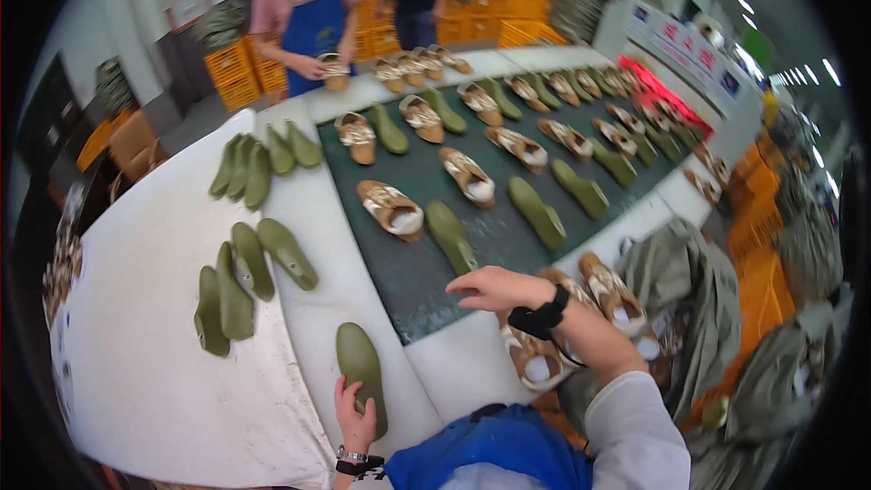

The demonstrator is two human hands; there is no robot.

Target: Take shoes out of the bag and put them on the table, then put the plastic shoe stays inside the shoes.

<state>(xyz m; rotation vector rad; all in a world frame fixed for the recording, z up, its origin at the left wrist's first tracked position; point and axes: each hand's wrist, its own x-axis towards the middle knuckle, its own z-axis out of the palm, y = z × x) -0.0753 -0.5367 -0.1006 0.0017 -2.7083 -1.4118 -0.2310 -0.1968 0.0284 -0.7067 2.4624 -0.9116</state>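
A green shoe last (359,358) lies on the white table edge in front of me. My left hand (355,416) is at its near left side, fingers and thumb closed against it. Over the near edge of the dark green belt (372,286) hovers my right hand (499,289), fingers stretched to the left and nothing seen in them. Just beyond those fingers a green last (450,234) rests on the belt. Left of it is a brown and white shoe (392,209). More brown and white shoes and green lasts stand in rows further along the belt.
More green lasts (238,277) lie in two groups on the white table (154,327). Shoes (610,295) and a grey-green cloth bag (680,272) sit by my right arm. Across the belt, a person in a blue apron (313,27) holds a shoe. Orange crates (760,209) line the right.
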